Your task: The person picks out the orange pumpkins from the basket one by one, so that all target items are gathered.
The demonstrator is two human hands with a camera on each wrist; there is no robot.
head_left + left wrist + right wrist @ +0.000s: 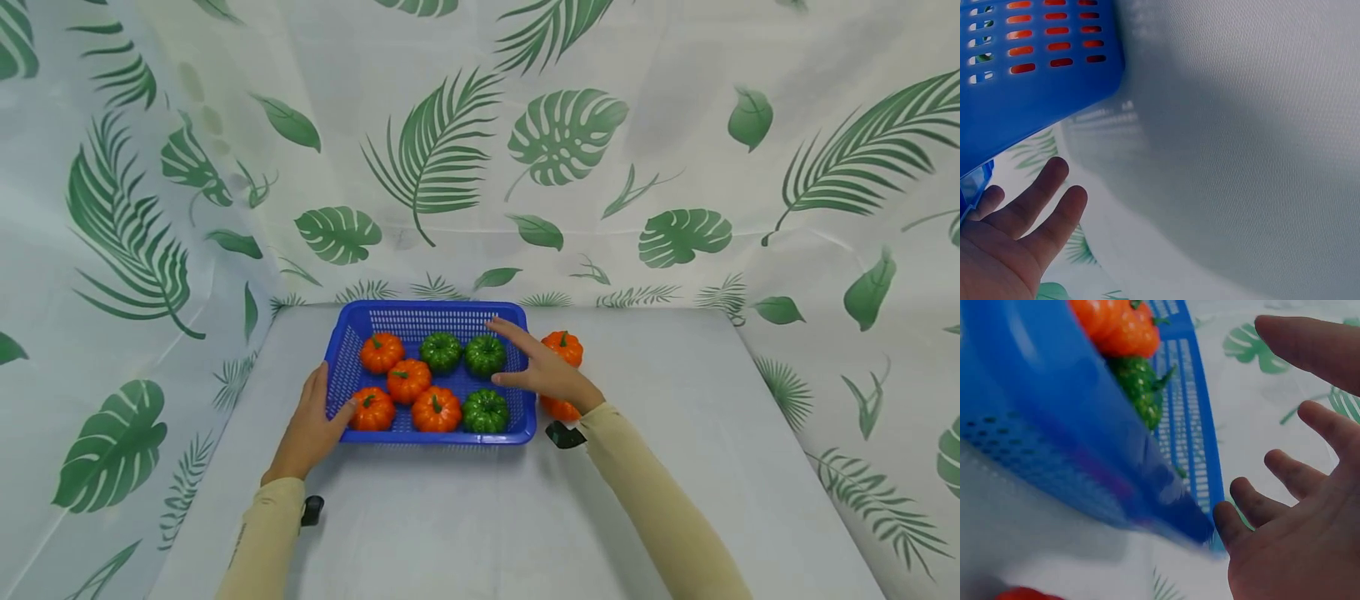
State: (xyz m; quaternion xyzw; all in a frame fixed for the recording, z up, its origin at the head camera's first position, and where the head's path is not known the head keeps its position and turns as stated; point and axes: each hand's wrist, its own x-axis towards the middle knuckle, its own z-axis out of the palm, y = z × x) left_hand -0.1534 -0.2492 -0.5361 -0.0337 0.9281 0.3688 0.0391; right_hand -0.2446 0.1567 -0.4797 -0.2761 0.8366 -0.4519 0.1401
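Observation:
A blue plastic basket (442, 438) with slotted walls holds several small orange pumpkins (408, 382) and three green pumpkins (484, 412). At its left end is my left hand (311, 429), thumb by the rim and fingers along the outer side. The left wrist view shows these fingers (1054, 228) straight and spread beside the basket wall (1035, 100). My right hand (551, 375) reaches over the basket's right rim, fingers extended and parted, holding nothing. In the right wrist view its fingers (1297, 475) stretch near the rim, close to a green pumpkin (1141, 390).
Two more orange pumpkins, one farther back (566, 343) and one nearer (558, 408), lie on the white table (675, 400) right of the basket, partly behind the right hand. A leaf-patterned white curtain (465, 50) stands behind the table and at both sides.

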